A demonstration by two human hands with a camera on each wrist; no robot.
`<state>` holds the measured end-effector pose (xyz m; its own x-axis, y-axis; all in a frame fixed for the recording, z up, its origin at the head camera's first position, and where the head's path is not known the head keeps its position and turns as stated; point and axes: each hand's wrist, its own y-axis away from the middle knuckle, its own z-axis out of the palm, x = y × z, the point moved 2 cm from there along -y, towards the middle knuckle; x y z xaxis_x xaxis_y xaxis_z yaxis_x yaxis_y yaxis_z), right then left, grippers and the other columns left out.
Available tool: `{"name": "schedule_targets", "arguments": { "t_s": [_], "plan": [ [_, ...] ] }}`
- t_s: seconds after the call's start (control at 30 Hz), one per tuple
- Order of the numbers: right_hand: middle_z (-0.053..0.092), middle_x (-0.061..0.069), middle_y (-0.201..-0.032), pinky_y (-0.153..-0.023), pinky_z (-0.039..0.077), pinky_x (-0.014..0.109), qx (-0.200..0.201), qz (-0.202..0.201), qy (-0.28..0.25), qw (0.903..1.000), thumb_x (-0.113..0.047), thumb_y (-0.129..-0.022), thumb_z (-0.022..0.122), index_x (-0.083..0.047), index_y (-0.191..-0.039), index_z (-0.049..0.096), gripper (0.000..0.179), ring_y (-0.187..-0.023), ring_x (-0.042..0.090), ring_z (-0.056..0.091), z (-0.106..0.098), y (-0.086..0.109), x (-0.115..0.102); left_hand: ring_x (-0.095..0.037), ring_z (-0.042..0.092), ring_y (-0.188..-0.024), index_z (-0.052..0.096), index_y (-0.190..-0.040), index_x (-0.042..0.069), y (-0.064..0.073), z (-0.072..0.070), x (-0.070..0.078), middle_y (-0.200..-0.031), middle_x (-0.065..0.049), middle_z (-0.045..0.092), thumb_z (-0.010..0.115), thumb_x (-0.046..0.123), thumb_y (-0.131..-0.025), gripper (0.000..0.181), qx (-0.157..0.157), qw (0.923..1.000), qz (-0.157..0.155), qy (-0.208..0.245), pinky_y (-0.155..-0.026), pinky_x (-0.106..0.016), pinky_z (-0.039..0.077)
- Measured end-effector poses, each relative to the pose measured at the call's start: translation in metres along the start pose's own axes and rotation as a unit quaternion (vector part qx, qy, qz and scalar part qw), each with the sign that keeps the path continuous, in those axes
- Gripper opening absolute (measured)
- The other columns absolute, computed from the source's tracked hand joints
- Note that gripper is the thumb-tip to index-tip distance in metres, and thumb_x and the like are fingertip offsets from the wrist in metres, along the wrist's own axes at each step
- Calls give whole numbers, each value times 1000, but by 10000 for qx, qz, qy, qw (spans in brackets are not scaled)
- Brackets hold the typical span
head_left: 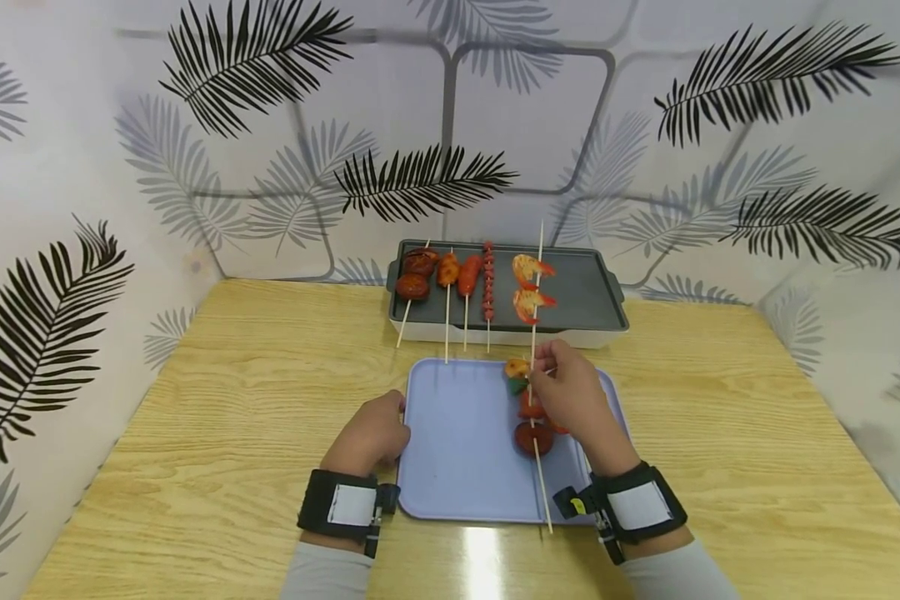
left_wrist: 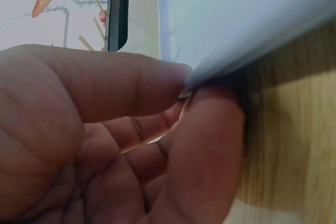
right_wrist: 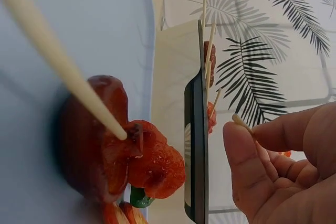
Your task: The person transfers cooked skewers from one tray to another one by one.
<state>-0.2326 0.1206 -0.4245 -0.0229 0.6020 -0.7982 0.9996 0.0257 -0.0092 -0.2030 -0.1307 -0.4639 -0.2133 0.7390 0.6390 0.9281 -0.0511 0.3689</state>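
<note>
My left hand (head_left: 367, 433) pinches the left edge of a pale blue tray (head_left: 457, 450) between thumb and fingers; the left wrist view shows the thumb over the rim. My right hand (head_left: 568, 392) pinches the lower end of a shrimp skewer (head_left: 527, 305) between thumb and forefinger. Its two orange shrimp overlap the dark griddle (head_left: 581, 292) in the head view. Below that hand, on the tray's right part, lies a skewer of mixed pieces, with a brown round piece (head_left: 532, 438) near its bare stick; the hand hides some of the food there.
On the griddle's left half lie several skewers, among them brown round pieces (head_left: 412, 287), a red sausage (head_left: 468, 276) and a thin red skewer (head_left: 488, 283). Their sticks stick out over the front edge. A leaf-patterned backdrop (head_left: 397, 92) stands behind the wooden table (head_left: 270, 375).
</note>
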Motion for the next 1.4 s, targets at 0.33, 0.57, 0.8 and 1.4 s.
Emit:
{"name": "schedule_targets", "arguments": {
  "t_s": [0.33, 0.57, 0.8, 1.4],
  "plan": [
    [64, 13, -97, -60, 55, 33, -205, -25, -257, 9995, -6, -94, 58, 2, -119, 57, 25, -69, 18, 66, 1, 23, 4, -22, 60, -58, 54, -126, -6, -1, 1, 0, -82, -13, 60, 55, -2, -88, 38, 33, 10000, 85, -11, -48, -30, 45],
    [61, 12, -94, -57, 54, 30, -306, -38, -194, 9993, -2, -93, 59, 4, -113, 57, 21, -67, 18, 62, 5, 37, 7, -24, 59, -60, 54, -125, -6, 1, 1, -1, -84, -14, 60, 54, -2, -88, 37, 45, 9999, 101, 96, -47, -30, 43],
    [60, 9, -89, -58, 52, 30, -295, 3, 155, 9994, -4, -91, 62, 1, -109, 59, 19, -68, 18, 60, 8, 50, 9, -23, 60, -61, 53, -126, -6, -1, 0, 0, -86, -15, 60, 55, -2, -88, 38, 40, 10000, 62, -9, -48, -30, 45],
    [60, 7, -84, -53, 49, 27, -209, -157, 475, 9985, 0, -88, 64, 2, -106, 61, 19, -63, 14, 59, 6, 64, 13, -23, 59, -59, 53, -126, -7, -1, 1, 0, -85, -15, 60, 54, -2, -88, 38, -6, 10000, 77, 35, -47, -30, 44]
  ]
}}
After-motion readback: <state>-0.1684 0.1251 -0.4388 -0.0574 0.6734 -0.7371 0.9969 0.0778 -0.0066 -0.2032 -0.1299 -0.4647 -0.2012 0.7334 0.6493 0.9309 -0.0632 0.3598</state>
